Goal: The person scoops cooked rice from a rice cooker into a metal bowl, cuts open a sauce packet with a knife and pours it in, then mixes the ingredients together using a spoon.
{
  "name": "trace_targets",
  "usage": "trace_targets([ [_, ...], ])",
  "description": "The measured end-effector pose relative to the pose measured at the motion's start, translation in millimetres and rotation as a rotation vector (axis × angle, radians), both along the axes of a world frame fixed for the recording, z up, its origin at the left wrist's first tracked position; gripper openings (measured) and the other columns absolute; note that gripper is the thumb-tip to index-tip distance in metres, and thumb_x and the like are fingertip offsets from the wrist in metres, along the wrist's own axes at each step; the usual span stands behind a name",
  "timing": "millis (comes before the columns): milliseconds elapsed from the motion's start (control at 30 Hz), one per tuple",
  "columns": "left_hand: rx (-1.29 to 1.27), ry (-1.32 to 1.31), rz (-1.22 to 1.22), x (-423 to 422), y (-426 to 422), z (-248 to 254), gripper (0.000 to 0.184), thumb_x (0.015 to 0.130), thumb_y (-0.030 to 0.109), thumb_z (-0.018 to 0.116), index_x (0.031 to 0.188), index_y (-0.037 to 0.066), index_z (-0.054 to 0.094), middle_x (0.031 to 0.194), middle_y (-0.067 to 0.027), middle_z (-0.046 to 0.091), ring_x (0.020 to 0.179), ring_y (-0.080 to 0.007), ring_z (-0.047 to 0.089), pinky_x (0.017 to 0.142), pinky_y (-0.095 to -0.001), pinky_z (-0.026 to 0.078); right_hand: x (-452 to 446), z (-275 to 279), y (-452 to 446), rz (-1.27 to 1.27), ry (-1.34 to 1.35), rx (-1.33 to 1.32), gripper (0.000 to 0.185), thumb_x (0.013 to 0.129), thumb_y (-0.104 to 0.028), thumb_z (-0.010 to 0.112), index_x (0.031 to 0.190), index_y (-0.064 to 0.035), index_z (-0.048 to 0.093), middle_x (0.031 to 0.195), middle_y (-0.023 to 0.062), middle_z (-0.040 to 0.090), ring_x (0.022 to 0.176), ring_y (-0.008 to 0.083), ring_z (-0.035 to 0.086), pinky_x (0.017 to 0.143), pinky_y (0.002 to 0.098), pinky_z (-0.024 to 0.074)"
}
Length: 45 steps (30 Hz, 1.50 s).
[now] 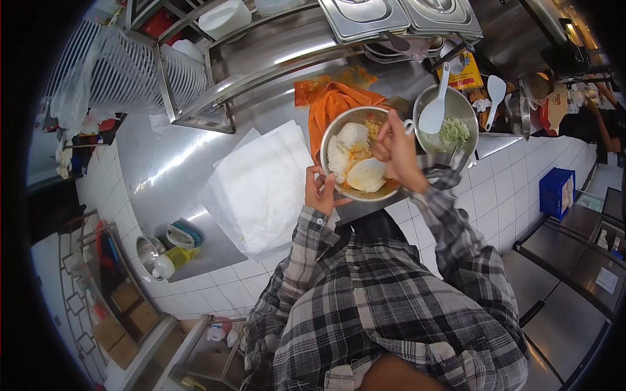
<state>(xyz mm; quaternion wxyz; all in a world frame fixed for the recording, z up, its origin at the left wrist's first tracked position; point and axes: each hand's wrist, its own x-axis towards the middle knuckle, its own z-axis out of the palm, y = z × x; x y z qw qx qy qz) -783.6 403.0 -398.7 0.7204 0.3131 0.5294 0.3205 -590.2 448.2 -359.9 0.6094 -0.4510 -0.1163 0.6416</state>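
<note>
A steel mixing bowl (328, 138) holds white rice and some orange-yellow food. At its lower left side, my left hand (319, 191) grips the wall, thumb near the rim. My right hand (399, 151) is over the bowl's right side, closed around a white rice paddle (366, 174). The paddle's blade lies against the rice, and its handle end pokes out beside my fingers. To the right stands a second steel bowl (424, 101) with pale green shredded food (454, 131) and another white paddle (433, 117) resting in it.
An orange cloth (336, 98) lies behind the bowl. White paper sheets (261, 189) cover the counter to the left. A brush (184, 234), a bottle of yellow liquid (173, 262) and a small bowl sit at the left edge. Lidded steel pans (365, 19) stand on the shelf above.
</note>
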Motion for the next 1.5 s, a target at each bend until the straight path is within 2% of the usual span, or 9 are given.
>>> trace_targets([
  [467,0.015,-0.048,0.013,0.1,2.3,5.5,0.020,0.096,0.016,0.045,0.110,0.009,0.032,0.103,-0.0111,0.057,0.079,-0.0132,0.058,0.068,-0.0358,0.061,-4.4,-10.2,20.8,-0.191,-0.590,0.299,0.050,0.098,-0.033,0.042,0.059,-0.0018,0.051,0.046,-0.0049,0.031,0.040,0.0040,0.026,0.040,0.0238,0.0187],
  [567,0.027,-0.048,0.014,-0.2,3.7,6.4,0.021,0.095,0.016,0.046,0.110,0.009,0.033,0.101,-0.0097,0.057,0.079,-0.0123,0.057,0.069,-0.0360,0.061,-2.4,-9.4,13.0,-0.072,-0.364,0.235,0.051,0.098,-0.031,0.042,0.057,-0.0023,0.051,0.047,-0.0047,0.032,0.041,0.0042,0.029,0.041,0.0242,0.0209],
  [800,-0.018,-0.070,0.057,-0.5,-0.2,5.0,0.022,0.095,0.016,0.048,0.111,0.010,0.034,0.102,-0.0084,0.056,0.084,-0.0129,0.058,0.068,-0.0354,0.061,-33.7,-0.8,-51.7,0.206,-0.771,0.331,0.052,0.099,-0.026,0.039,0.055,-0.0026,0.054,0.055,0.0022,0.054,0.047,0.0075,0.041,0.046,0.0207,0.0307],
  [1000,0.011,-0.022,0.029,-2.0,2.5,5.7,0.023,0.094,0.018,0.048,0.111,0.010,0.034,0.103,-0.0084,0.056,0.090,-0.0146,0.059,0.069,-0.0361,0.061,11.1,22.3,3.1,-0.192,-0.721,0.434,0.050,0.098,-0.029,0.040,0.059,-0.0017,0.054,0.047,-0.0019,0.039,0.043,0.0051,0.030,0.042,0.0222,0.0228],
  [1133,0.006,-0.015,0.034,-1.2,6.0,0.3,0.023,0.094,0.019,0.049,0.110,0.010,0.034,0.105,-0.0094,0.056,0.091,-0.0147,0.059,0.069,-0.0361,0.061,4.2,-10.3,15.9,-0.220,-0.229,0.269,0.049,0.098,-0.032,0.040,0.059,-0.0036,0.051,0.042,-0.0034,0.027,0.038,0.0055,0.025,0.041,0.0231,0.0201],
  [1233,0.018,-0.026,0.040,0.5,8.3,2.2,0.023,0.094,0.019,0.049,0.109,0.010,0.034,0.106,-0.0098,0.056,0.092,-0.0154,0.059,0.068,-0.0358,0.061,5.4,-5.5,-12.7,-0.244,-0.090,0.333,0.049,0.097,-0.032,0.040,0.060,-0.0033,0.053,0.043,-0.0014,0.035,0.038,0.0078,0.029,0.041,0.0234,0.0241],
  [1300,0.002,-0.017,0.034,-2.1,3.0,2.9,0.023,0.094,0.019,0.050,0.108,0.010,0.035,0.106,-0.0098,0.056,0.092,-0.0158,0.059,0.068,-0.0356,0.061,-17.4,0.5,-45.6,-0.077,-0.818,0.473,0.044,0.095,-0.027,0.041,0.061,-0.0018,0.055,0.049,0.0033,0.047,0.041,0.0126,0.041,0.042,0.0269,0.0317],
  [1367,-0.007,-0.023,0.029,-4.0,1.6,-1.8,0.023,0.094,0.019,0.050,0.108,0.010,0.035,0.107,-0.0101,0.056,0.094,-0.0169,0.059,0.068,-0.0360,0.061,-32.6,-13.2,-65.6,0.263,-1.025,0.664,0.047,0.095,-0.027,0.036,0.061,-0.0023,0.058,0.052,0.0051,0.053,0.048,0.0186,0.050,0.053,0.0280,0.0432],
  [1500,0.009,-0.025,0.044,-1.9,3.2,5.4,0.024,0.093,0.019,0.051,0.108,0.010,0.034,0.108,-0.0108,0.056,0.096,-0.0195,0.060,0.068,-0.0375,0.061,-15.2,-3.1,-42.7,0.217,-0.766,0.601,0.041,0.094,-0.022,0.042,0.060,-0.0015,0.054,0.051,0.0048,0.049,0.048,0.0155,0.050,0.048,0.0312,0.0374],
])
